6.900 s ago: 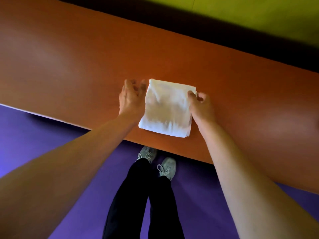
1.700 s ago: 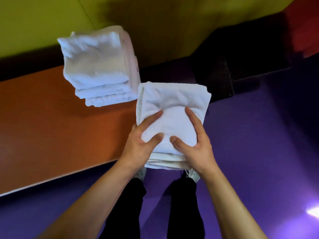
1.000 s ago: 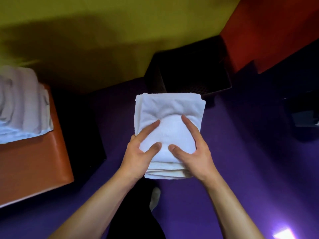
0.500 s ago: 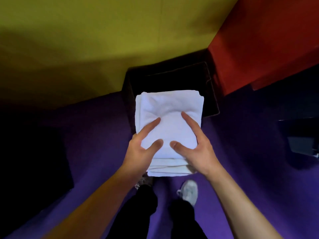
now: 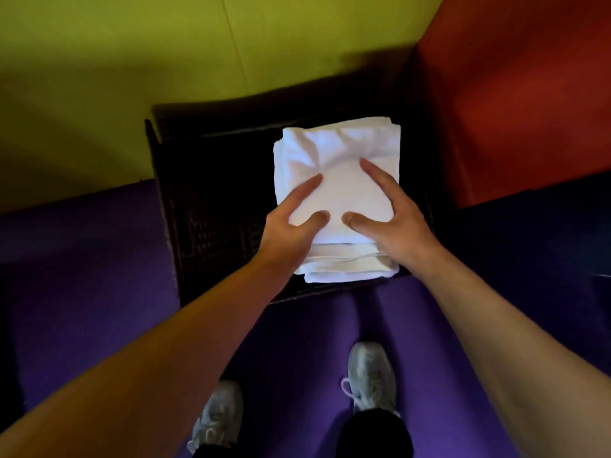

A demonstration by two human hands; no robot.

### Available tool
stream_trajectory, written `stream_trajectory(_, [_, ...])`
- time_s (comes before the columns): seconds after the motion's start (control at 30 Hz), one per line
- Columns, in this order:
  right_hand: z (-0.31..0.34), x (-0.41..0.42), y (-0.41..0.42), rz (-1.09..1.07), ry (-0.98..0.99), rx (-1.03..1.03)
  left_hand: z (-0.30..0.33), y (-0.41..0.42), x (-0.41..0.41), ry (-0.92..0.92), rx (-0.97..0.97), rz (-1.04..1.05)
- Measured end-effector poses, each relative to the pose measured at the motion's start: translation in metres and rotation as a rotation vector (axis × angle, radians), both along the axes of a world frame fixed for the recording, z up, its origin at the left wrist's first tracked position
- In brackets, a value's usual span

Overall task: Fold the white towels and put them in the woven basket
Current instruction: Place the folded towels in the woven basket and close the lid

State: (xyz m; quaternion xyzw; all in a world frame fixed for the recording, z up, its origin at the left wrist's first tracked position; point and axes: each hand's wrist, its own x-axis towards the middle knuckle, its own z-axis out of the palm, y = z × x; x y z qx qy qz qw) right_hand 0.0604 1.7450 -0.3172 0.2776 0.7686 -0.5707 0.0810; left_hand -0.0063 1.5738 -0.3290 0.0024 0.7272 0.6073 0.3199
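A stack of folded white towels (image 5: 337,150) is held over the right half of a dark woven basket (image 5: 205,233) that stands on the purple floor against the wall. My left hand (image 5: 291,223) grips the stack's near left side, thumb and forefinger on top, the other fingers hidden beneath. My right hand (image 5: 393,219) grips the near right side the same way. The left half of the basket's inside shows dark weave and no towels.
A yellow-green wall (image 5: 165,61) runs behind the basket and a red panel (image 5: 515,94) stands close on its right. My two grey shoes (image 5: 372,375) are on the purple floor (image 5: 82,259) just short of the basket's near rim.
I have carried the towel stack from the orange table over to the basket. In the last half second the stack has moved forward and lower, over the basket's opening.
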Motion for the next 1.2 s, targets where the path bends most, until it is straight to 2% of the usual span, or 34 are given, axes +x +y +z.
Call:
stream_trajectory(0.23, [-0.094,-0.014,0.039,0.075,-0.025,0.108,-0.103,0.036,0.003,-0.045,0.023,0.089])
stream_trajectory(0.33, [-0.116,-0.017,0.041,0.074,-0.088,0.226,-0.137,0.045,-0.005,0.023,-0.047,0.039])
stream_trajectory(0.4, [-0.124,-0.026,0.036,0.207,-0.241,0.463,-0.16,0.053,-0.01,0.079,-0.182,-0.136])
stream_trajectory(0.47, [-0.127,-0.033,0.027,0.448,-0.407,0.856,-0.175,0.06,-0.007,0.035,-0.319,-0.322])
stream_trajectory(0.53, [-0.13,-0.036,0.025,0.549,-0.439,1.035,-0.177,0.066,-0.005,0.01,-0.343,-0.382])
stream_trajectory(0.7, [-0.136,-0.033,0.034,0.622,-0.478,0.982,-0.167,0.064,-0.006,0.013,-0.402,-0.432])
stream_trajectory(0.83, [-0.127,-0.028,0.033,0.544,-0.404,0.869,-0.144,0.062,-0.004,0.062,-0.516,-0.501])
stream_trajectory(0.9, [-0.113,-0.022,0.028,0.499,-0.342,0.844,-0.125,0.056,-0.003,0.149,-0.609,-0.538])
stream_trajectory(1.0, [-0.08,-0.018,0.013,0.427,-0.249,0.864,-0.081,0.043,-0.002,0.375,-0.76,-0.604])
stream_trajectory(1.2, [0.009,-0.02,-0.033,0.276,-0.131,0.872,0.022,-0.016,-0.003,0.632,-0.791,-0.548])
